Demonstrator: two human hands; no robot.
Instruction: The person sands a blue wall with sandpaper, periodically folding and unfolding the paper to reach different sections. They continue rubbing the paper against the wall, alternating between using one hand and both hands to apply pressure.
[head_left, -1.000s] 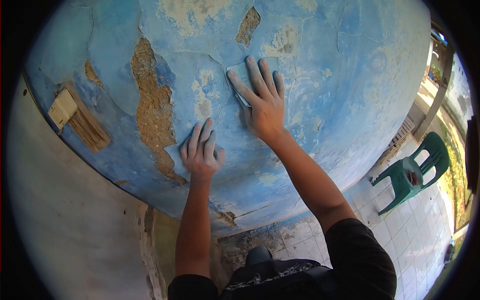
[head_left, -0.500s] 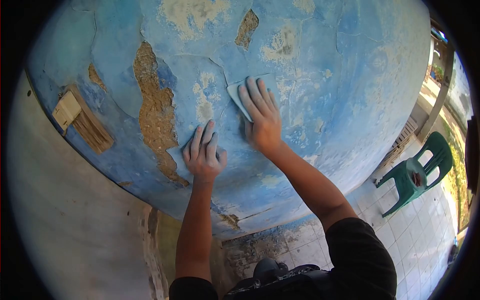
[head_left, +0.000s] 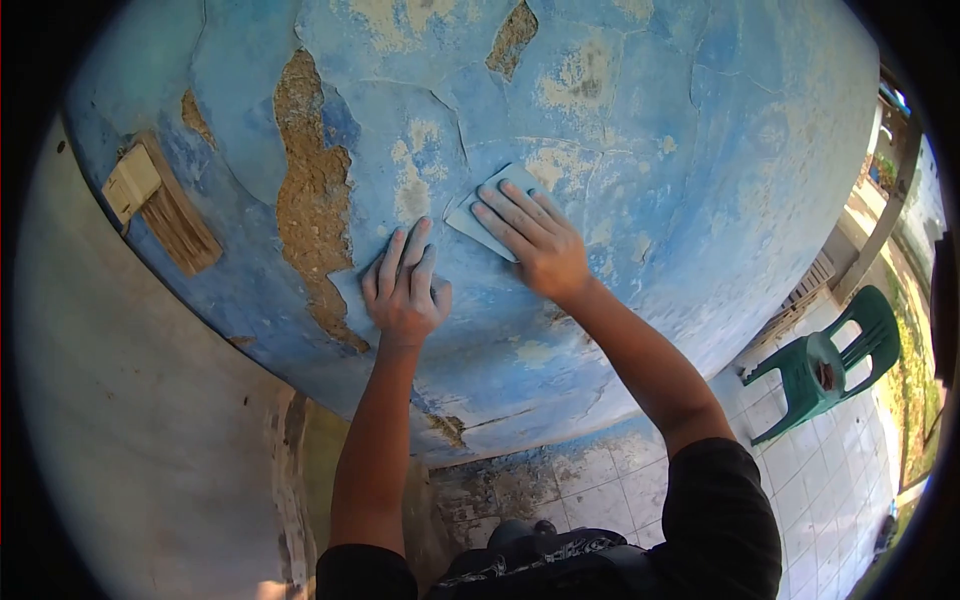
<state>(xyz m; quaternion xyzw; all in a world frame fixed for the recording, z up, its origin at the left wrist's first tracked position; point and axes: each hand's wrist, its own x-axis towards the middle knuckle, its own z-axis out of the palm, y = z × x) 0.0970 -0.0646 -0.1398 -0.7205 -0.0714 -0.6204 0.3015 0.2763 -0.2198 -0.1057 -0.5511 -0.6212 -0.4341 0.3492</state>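
Touching one wall: two hands, one sheet.

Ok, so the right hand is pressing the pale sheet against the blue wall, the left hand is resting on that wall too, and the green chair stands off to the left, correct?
Not quite: the head view shows the green chair off to the right. The right hand does press the pale sheet against the blue wall, where the left hand rests too.
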